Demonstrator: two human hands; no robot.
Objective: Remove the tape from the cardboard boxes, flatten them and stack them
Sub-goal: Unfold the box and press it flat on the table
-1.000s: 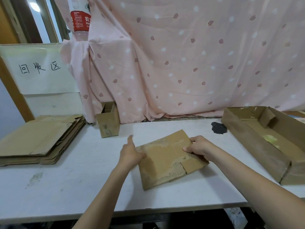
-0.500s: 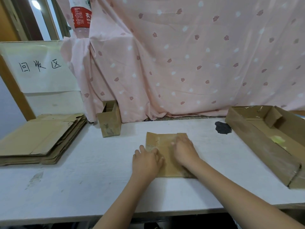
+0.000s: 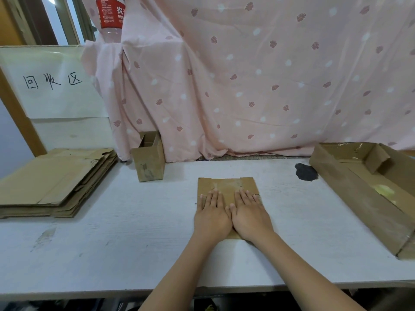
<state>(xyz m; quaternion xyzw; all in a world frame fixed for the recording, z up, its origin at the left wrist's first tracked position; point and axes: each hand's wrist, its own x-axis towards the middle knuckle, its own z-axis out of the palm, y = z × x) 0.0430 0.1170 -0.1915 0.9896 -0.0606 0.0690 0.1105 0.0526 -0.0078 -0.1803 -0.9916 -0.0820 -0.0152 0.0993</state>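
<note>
A small flattened cardboard box (image 3: 226, 186) lies flat on the white table (image 3: 125, 227), near the middle. My left hand (image 3: 212, 213) and my right hand (image 3: 249, 213) lie side by side on it, palms down, fingers straight, pressing it against the table. A stack of flattened boxes (image 3: 51, 180) sits at the table's left end. A small upright open box (image 3: 149, 158) stands behind, left of centre. A large open box (image 3: 368, 187) lies at the right.
A pink patterned cloth (image 3: 258, 81) hangs behind the table. A white sign with handwritten characters (image 3: 51, 83) leans at the back left. A plastic bottle (image 3: 110, 16) stands on top of the cloth. A dark scrap (image 3: 305, 172) lies by the large box.
The flattened box was held tilted by its edges; it has been turned square and laid flat. Both hands moved onto its top and now press it down with straight fingers.
</note>
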